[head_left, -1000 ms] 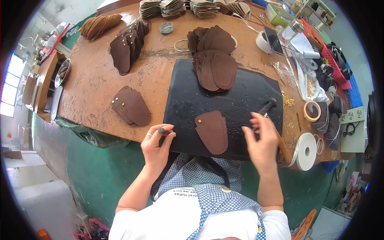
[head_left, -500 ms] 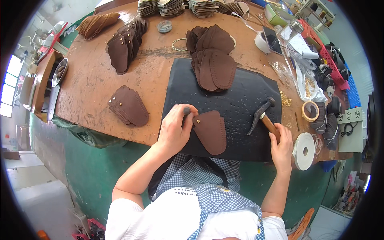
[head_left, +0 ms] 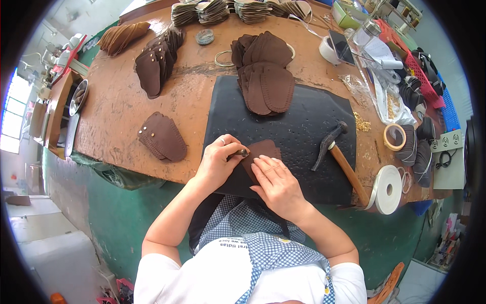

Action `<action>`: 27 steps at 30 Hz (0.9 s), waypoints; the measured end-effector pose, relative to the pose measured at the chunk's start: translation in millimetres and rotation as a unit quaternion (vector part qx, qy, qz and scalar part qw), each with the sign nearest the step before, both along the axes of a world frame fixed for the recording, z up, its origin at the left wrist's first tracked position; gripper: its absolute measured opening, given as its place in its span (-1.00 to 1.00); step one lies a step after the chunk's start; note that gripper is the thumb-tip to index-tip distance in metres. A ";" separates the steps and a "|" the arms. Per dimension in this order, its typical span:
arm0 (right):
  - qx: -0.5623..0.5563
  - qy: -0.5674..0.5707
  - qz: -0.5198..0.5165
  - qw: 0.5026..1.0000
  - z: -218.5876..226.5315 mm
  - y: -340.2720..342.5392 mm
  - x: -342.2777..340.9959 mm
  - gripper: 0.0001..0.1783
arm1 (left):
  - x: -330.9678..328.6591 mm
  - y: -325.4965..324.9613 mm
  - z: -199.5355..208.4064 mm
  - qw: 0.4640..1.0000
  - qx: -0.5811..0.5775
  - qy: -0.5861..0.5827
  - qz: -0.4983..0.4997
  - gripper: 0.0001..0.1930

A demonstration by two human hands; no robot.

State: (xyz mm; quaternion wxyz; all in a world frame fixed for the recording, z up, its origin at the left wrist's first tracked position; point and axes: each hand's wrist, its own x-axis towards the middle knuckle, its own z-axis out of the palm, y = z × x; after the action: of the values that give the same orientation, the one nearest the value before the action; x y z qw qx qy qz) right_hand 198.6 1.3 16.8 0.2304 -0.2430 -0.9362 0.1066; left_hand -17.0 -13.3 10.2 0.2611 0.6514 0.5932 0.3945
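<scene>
My left hand (head_left: 217,163) is closed on a short dark metal rod (head_left: 243,152), perhaps a rivet setter, at the left edge of a brown leather piece (head_left: 264,148). Stitch holes run along that piece's edge. Lying over it, my right hand (head_left: 277,186) has its fingers stretched out and covers much of the leather. The brass stud is hidden. Beneath is a black pitted mat (head_left: 298,152). A hammer (head_left: 348,171) with a wooden handle rests on the mat's right side, out of my hands.
Stacked brown leather pieces (head_left: 268,88) lie on the mat's far edge. More studded pieces (head_left: 163,137) are at left, with another pile (head_left: 154,66) behind. At right are a white tape roll (head_left: 388,190), a tan tape roll (head_left: 394,137), brass bits (head_left: 361,121) and a phone (head_left: 341,47).
My right hand has let go of the hammer and moved left onto the leather piece. In my left hand the metal rod has tilted from upright toward the leather.
</scene>
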 end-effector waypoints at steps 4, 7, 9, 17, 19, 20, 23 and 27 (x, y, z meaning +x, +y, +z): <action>0.012 -0.013 0.005 1.000 -4.8 -0.9 -1.7 -0.48 | -4.2 1.5 -0.1 1.000 0.006 0.013 -0.021 -0.82; 0.013 -0.010 0.007 1.000 -5.0 -0.7 -2.1 -0.48 | -4.2 1.2 2.2 0.999 0.019 0.036 -0.024 -0.83; 0.015 -0.008 0.009 1.000 -5.3 -0.7 -2.7 -0.48 | -2.4 0.2 -0.4 0.998 0.028 0.047 -0.017 -0.79; 0.018 -0.007 0.006 1.000 -6.7 -1.2 -1.1 -0.48 | 12.2 -6.5 -0.6 0.996 0.047 0.068 0.042 -0.74; 0.021 -0.007 0.006 1.000 -5.6 -1.7 -1.2 -0.48 | 13.2 -7.9 -1.9 0.995 0.046 0.070 0.049 -0.75; 0.024 -0.009 0.005 1.000 -5.1 -2.3 -1.3 -0.49 | 13.3 -8.8 -2.4 0.995 0.045 0.071 0.056 -0.76; 0.022 -0.005 0.008 1.000 -7.8 -0.9 -0.3 -0.49 | 11.1 -7.5 -1.4 0.998 -0.011 -0.015 0.060 -0.79; 0.017 -0.007 0.004 1.000 -9.1 -2.4 -1.7 -0.49 | 5.3 -5.6 12.9 0.965 -0.029 -0.240 0.103 -0.90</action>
State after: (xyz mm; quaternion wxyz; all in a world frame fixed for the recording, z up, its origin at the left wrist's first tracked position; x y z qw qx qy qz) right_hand 197.0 -1.1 7.7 0.2277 -0.2357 -0.9405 0.0897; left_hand -11.7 -18.9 23.1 0.3727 0.4654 0.5882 0.5463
